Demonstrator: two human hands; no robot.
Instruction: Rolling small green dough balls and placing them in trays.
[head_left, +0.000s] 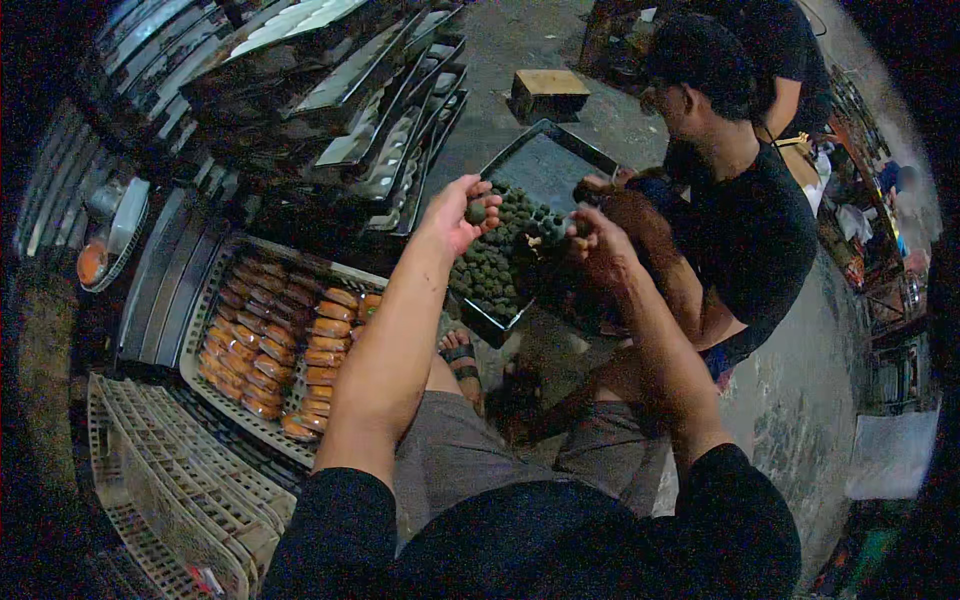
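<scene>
My left hand (459, 216) curls its fingers around a small dark green ball (476, 213) above the left side of a black metal tray (551, 161). Many similar dark, rough-surfaced balls (484, 266) lie heaped in the tray's near part. On the right, my right hand (604, 244) has bent fingers over the tray's right edge. Dark greenish lumps (552, 226) show right by its fingertips; blur hides whether they are gripped. Just beyond it is a co-worker's hand (596, 187), partly hidden by that person's arm.
A co-worker (742, 202) sits close on my right, with another person behind. To my left stands a plastic crate (196, 330) of wrapped brown buns (255, 352). Stacked crates (172, 465) are nearer me; stacked metal trays (375, 142) stand ahead left. A box (551, 84) sits beyond the tray.
</scene>
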